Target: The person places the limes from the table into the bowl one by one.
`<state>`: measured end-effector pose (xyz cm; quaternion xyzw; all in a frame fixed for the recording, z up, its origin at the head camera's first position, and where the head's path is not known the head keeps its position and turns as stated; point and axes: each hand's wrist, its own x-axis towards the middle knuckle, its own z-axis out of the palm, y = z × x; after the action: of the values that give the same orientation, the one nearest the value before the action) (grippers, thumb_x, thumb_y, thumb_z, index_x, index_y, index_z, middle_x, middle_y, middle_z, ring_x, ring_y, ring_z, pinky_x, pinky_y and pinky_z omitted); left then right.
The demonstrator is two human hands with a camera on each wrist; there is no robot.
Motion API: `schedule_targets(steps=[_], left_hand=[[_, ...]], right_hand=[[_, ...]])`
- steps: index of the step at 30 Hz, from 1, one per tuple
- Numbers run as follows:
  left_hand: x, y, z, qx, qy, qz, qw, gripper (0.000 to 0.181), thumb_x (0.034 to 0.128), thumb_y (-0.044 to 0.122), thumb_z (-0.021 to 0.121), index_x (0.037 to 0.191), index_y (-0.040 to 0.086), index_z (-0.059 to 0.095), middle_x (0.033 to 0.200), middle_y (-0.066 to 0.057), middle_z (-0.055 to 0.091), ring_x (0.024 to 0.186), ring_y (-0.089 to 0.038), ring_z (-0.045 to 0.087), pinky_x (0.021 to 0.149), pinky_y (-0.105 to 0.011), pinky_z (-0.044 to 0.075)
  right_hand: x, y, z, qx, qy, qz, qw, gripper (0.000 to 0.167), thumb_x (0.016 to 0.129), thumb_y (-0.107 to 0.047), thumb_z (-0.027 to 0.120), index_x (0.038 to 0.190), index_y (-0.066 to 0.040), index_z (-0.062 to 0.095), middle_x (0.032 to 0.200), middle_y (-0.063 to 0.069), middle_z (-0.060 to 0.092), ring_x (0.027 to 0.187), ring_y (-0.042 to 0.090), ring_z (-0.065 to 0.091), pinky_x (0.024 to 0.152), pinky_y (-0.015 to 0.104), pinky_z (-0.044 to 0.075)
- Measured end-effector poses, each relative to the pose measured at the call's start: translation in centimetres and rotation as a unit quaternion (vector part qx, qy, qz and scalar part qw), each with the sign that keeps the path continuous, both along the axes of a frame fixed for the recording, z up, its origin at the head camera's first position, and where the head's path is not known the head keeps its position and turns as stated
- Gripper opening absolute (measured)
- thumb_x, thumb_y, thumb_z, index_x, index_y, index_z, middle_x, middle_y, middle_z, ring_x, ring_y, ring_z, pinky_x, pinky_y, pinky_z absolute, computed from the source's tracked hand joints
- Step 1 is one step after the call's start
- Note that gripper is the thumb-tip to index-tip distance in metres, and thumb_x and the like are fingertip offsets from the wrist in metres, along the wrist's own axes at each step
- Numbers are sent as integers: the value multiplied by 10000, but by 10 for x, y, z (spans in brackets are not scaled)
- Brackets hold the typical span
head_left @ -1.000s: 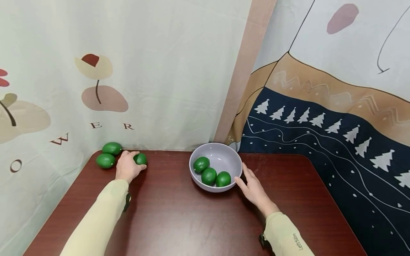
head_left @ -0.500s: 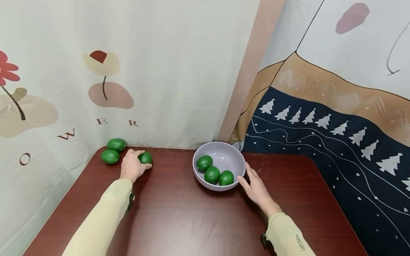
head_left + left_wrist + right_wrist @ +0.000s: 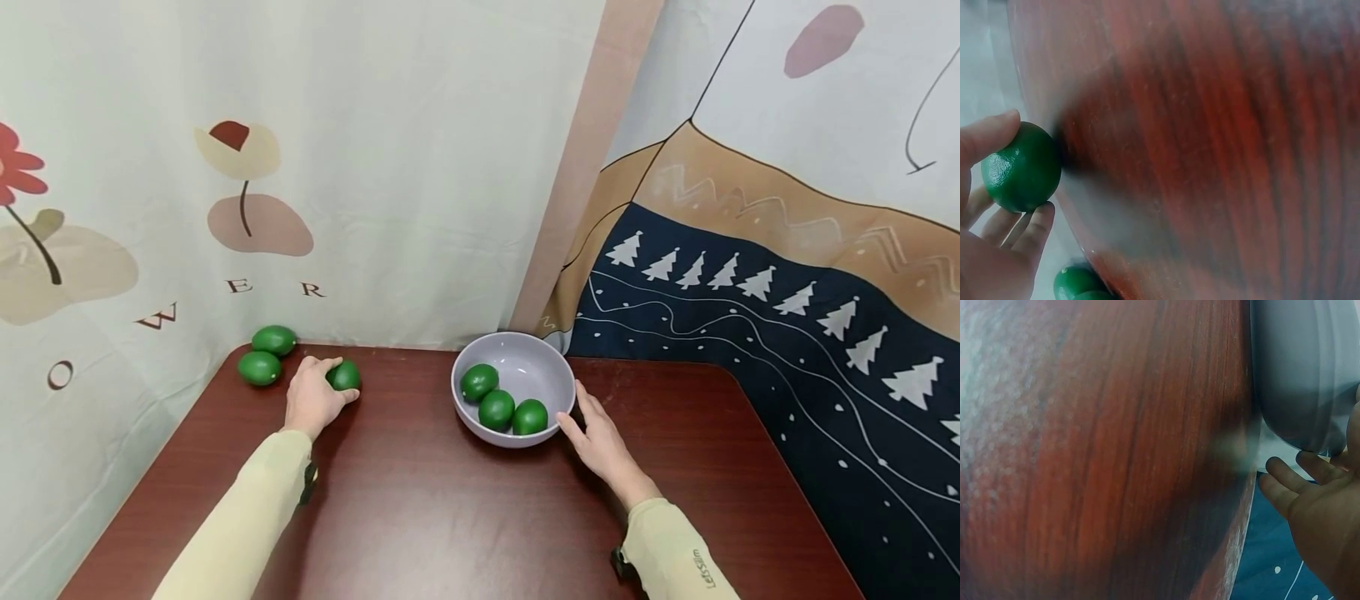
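A: What is contained in the bowl (image 3: 528, 360) in the head view?

B: Three limes (image 3: 497, 410), bunched close together toward its left and near wall. The bowl is set upright by the far edge of the counter (image 3: 420, 508).

A: How are the hands placed?

B: Well to the left of the bowl, near the same far edge, a lime (image 3: 346, 376) is grasped by the left hand (image 3: 311, 396), and part of it is covered by the fingers. Two more limes (image 3: 259, 368) are placed at the far-left corner, near that hand. The right hand (image 3: 600, 437) is laid against the right side of the bowl, its fingers extended rather than clenched.

A: And in the left wrist view?

B: The grasped lime is seen between thumb and fingertips. Whether it is touching the counter cannot be told. At the lower edge, the other limes are cut off.

A: What is shown from the right wrist?

B: Only the outer wall of the bowl is shown, cut off at the top and right; its contents are hidden. The right hand is cut off at the right too, so the thumb's position is hard to make out.
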<state>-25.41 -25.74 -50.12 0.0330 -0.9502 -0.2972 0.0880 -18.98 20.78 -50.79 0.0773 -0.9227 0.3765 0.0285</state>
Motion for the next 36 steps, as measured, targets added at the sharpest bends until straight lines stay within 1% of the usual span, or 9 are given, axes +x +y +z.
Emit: schedule_targets(steps=[6,11,16,20,24,31,36], left_hand=[[5,4,-2,41,34,-19,10000,712,823,186,865,1436,-23,568,1268,-246,492,1148,-486,531,969,-629,457],[6,7,-4,34,6,-28,10000,713,827,187,863,1444,-9,566,1264,-233,492,1143,-478,538,963,-621,461],[9,11,-5,-1,90,-79,9999,710,822,186,867,1438,-10,573,1249,-227,498,1128,-468,548,958,-611,468],[13,16,-4,-49,192,-132,9997,702,806,174,876,1418,-17,590,1222,-226,508,1097,-471,570,943,-606,480],[15,22,-3,-117,237,-199,9995,696,799,173,878,1409,-15,600,1211,-221,519,1074,-474,590,926,-603,490],[19,28,-4,-206,178,-346,9990,682,801,163,880,1403,-6,610,1198,-203,531,1059,-441,601,920,-593,504],[21,31,-4,-200,220,-439,9986,675,801,153,881,1399,-8,614,1201,-194,535,1059,-429,607,917,-582,512]], right_hand=[[0,0,0,-23,4,-1,10000,755,1052,-317,605,1629,-6,230,1593,261,376,1462,437,388,1173,612,331],[-1,0,0,-85,-35,27,10000,753,1049,-310,605,1631,-10,231,1592,254,379,1464,431,386,1176,610,329],[-2,1,-1,-60,-4,45,10000,756,1051,-310,604,1628,-1,227,1590,257,379,1462,432,387,1173,612,332],[-2,1,-1,-62,-47,44,10000,759,1051,-316,603,1630,-3,225,1596,256,372,1470,430,377,1179,610,324],[-2,2,-1,-69,-129,31,9999,763,1055,-332,594,1641,-33,209,1604,245,363,1476,422,370,1185,608,316],[-1,1,-1,-69,-144,27,9999,763,1054,-331,597,1638,-23,215,1603,249,362,1473,424,373,1182,608,320],[-2,1,-1,-77,-97,37,9999,760,1053,-329,599,1638,-26,218,1601,248,365,1470,425,377,1179,612,323]])
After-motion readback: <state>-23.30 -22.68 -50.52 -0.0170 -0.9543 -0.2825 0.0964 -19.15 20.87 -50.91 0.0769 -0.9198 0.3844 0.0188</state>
